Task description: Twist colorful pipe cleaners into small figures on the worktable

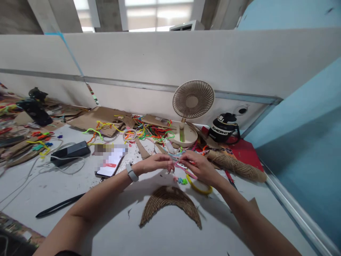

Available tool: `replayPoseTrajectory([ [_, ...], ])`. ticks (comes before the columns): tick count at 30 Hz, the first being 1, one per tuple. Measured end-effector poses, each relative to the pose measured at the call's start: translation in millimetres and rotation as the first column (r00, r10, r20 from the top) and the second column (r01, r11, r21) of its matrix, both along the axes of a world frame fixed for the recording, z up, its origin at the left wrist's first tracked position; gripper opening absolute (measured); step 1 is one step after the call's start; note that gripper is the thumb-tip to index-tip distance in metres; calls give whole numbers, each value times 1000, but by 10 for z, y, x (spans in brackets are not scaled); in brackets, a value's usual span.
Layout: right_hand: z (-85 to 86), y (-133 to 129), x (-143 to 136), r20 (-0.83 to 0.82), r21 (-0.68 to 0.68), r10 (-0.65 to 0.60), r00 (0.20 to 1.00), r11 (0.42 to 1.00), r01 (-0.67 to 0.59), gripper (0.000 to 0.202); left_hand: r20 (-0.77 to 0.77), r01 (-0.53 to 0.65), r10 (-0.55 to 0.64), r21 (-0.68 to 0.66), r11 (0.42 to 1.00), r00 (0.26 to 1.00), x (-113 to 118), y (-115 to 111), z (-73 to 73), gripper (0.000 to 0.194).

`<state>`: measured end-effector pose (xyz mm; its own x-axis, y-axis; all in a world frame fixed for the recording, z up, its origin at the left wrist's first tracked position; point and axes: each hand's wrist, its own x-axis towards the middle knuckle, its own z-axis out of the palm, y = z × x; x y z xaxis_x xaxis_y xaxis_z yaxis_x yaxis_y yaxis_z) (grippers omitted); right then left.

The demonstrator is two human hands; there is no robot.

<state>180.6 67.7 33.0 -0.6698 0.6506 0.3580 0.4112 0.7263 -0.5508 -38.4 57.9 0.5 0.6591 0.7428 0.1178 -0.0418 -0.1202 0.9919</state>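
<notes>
Both hands are held close together over the middle of the white table. My left hand [157, 162], with a grey band on the wrist, has its fingers curled; what they hold, if anything, is too small to name. Thumb and fingers of my right hand [195, 165] are pinched together on a thin pink pipe cleaner [183, 170]. Just below the hands lie small blue and green pieces [182, 180] and a yellow curved strip [198, 188]. Nearer me, a brown crescent of coiled cord [170, 201] rests on the table.
A phone [110, 163], a black power bank [70, 153] and black tweezers [60, 206] lie on the left. Behind are colourful pipe cleaners [149, 131], cardboard [96, 119] and a fan [193, 99]. A black jug [223, 127] and twine roll [237, 165] stand and lie on the right.
</notes>
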Motion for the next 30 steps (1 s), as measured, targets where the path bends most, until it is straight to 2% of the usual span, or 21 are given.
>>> replayPoseTrajectory([
  [5, -45, 36, 26, 41, 98, 31, 999, 995, -34, 28, -60, 44, -45, -25, 999, 997, 31, -19, -54, 41],
  [10, -53, 46, 29, 83, 160, 78, 993, 983, -91, 28, -47, 89, -89, -17, 996, 995, 41, -5, -101, 38],
  [18, -69, 31, 3, 185, 269, 72, 980, 955, -121, 27, -188, 114, -97, 83, 990, 977, 52, -25, -50, 41],
  [22, -87, -15, -26, 244, 411, 15, 970, 904, -117, 26, -250, 122, -75, 176, 977, 965, 60, -38, -20, 42],
  [25, -111, -50, -43, 253, 510, -20, 967, 852, -116, 26, -242, 127, -70, 230, 965, 968, 62, -32, -26, 45],
  [30, -79, -85, -35, 249, 596, -52, 967, 796, -110, 23, -235, 85, -18, 278, 957, 972, 66, -16, -53, 42],
])
